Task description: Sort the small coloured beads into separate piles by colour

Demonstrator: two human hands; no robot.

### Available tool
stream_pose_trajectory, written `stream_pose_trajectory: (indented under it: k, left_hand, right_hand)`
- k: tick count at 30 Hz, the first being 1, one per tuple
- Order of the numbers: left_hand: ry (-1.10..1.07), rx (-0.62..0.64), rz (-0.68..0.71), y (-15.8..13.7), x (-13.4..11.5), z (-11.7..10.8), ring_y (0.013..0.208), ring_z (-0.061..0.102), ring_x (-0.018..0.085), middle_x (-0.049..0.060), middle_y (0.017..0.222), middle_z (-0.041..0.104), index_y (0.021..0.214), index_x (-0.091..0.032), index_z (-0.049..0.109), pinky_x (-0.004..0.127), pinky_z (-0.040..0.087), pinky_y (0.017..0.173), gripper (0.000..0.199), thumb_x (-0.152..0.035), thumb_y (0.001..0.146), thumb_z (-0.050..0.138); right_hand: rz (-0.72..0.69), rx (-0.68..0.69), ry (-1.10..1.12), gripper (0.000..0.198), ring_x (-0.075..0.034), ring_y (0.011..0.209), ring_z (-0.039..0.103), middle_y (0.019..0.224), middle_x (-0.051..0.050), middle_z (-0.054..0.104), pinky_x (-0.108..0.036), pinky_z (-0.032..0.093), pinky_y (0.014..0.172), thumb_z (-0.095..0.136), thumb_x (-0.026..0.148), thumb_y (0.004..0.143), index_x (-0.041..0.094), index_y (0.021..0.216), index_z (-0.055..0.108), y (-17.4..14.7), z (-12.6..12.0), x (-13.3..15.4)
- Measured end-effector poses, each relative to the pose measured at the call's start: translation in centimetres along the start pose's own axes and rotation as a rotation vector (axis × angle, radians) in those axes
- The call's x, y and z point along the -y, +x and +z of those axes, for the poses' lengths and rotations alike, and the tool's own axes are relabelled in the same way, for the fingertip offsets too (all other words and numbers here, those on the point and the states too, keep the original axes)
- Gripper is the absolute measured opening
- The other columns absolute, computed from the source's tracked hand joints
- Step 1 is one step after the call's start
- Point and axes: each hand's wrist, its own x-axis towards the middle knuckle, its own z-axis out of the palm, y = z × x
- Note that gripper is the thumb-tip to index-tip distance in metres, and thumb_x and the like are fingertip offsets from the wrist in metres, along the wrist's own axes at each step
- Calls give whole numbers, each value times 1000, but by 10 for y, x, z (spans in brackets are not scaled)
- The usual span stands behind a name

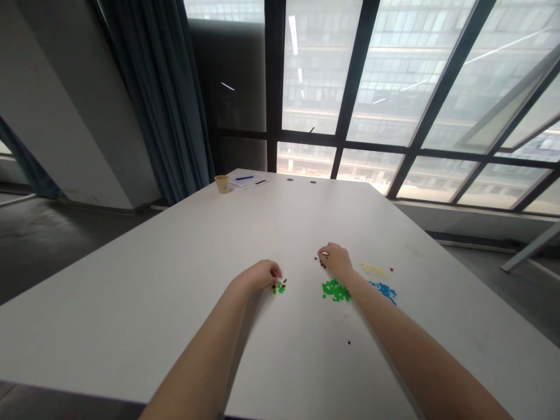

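My left hand [261, 274] rests on the white table with its fingers curled together. Just beside its fingertips is a small cluster of green, dark brown and yellow pieces [280, 287]. Whatever the left fingers pinch is too small to name. Further right, my right hand [338, 258] has its fingers closed in a pinch over a few dark brown pieces [322, 264]; any piece between them is hidden. A pile of small green pieces [335, 290] lies below the right wrist. Blue pieces [385, 290] and pale yellow pieces [373, 269] lie right of that forearm, which partly covers the blue ones.
A red piece [391, 269] lies beside the yellow ones, and a dark piece [349, 342] near the table's front. At the far left of the white table [175, 280] stand a tan paper cup [223, 184] and papers with a blue pen [244, 178]. Windows rise behind.
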Motion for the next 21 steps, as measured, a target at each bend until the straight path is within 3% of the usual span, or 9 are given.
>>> stream_pose_trajectory:
  k: [7, 11, 17, 21]
  left_hand:
    - [215, -199, -28, 3, -12, 15, 59, 56, 17, 7, 66, 63, 66, -14, 63, 25, 38, 55, 15, -26, 63, 55]
    - [334, -289, -17, 5, -18, 27, 70, 57, 19, 10, 77, 62, 65, -14, 62, 26, 39, 62, 11, -19, 65, 52]
    - [203, -381, 150, 7, -27, 37, 68, 53, 15, 6, 74, 60, 72, -15, 55, 25, 39, 65, 13, -14, 73, 42]
    - [73, -476, 381, 3, -42, 41, 68, 53, 14, 4, 75, 59, 79, -17, 53, 26, 42, 66, 15, -18, 79, 39]
  right_hand:
    - [40, -191, 204, 25, -13, 58, 47, 61, -1, 50, -25, 35, 59, 45, 32, 77, 20, 75, 66, -34, -32, -21]
    - [147, -279, 289, 30, -13, 51, 44, 55, 0, 47, -26, 36, 53, 45, 39, 75, 17, 71, 66, -64, -40, -42]
    - [338, -416, 427, 35, -17, 57, 51, 60, -4, 58, -30, 40, 55, 48, 44, 71, 14, 74, 66, -76, -51, -83]
    - [418, -409, 475, 36, -17, 58, 52, 61, -5, 59, -30, 41, 55, 50, 44, 69, 13, 76, 66, -75, -51, -95]
